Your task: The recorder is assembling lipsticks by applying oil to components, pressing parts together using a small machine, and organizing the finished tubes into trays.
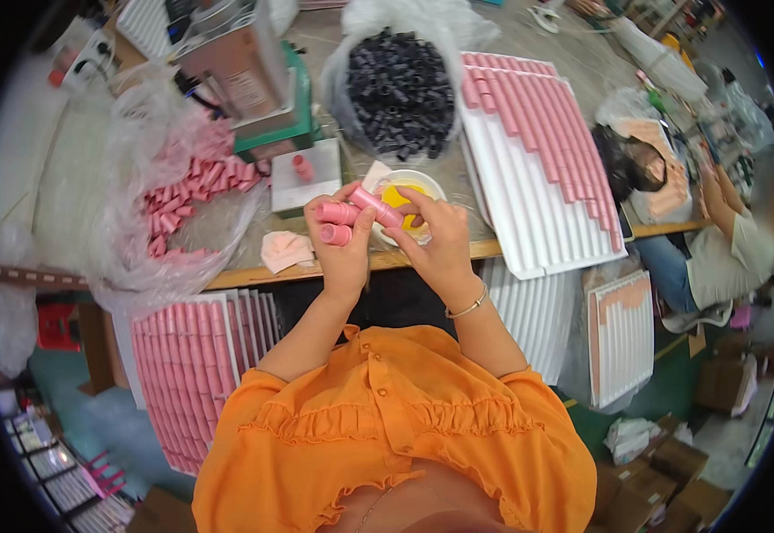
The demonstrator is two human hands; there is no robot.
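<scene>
My left hand [346, 259] is closed around short pink tubes [335, 234], their round ends pointing left. Across its fingers lies one more pink tube [375, 206], tilted down to the right. The thumb and fingers of my right hand [445, 247] pinch that tube's lower right end. Just behind the hands sits a white bowl [441, 186] with something yellow inside, partly hidden by my fingers. On the pale block of the machine [305, 197] to the left stands a single pink piece [303, 167]. A crumpled peach cloth [286, 251] lies beside my left wrist.
A clear bag of loose pink tubes [169, 209] spreads at left; a bag of black pieces [400, 93] stands behind. Right of my hands, a ribbed white tray [529, 226] is partly filled with pink tubes. More filled trays [187, 373] lean below the table edge. Another person [729, 240] sits far right.
</scene>
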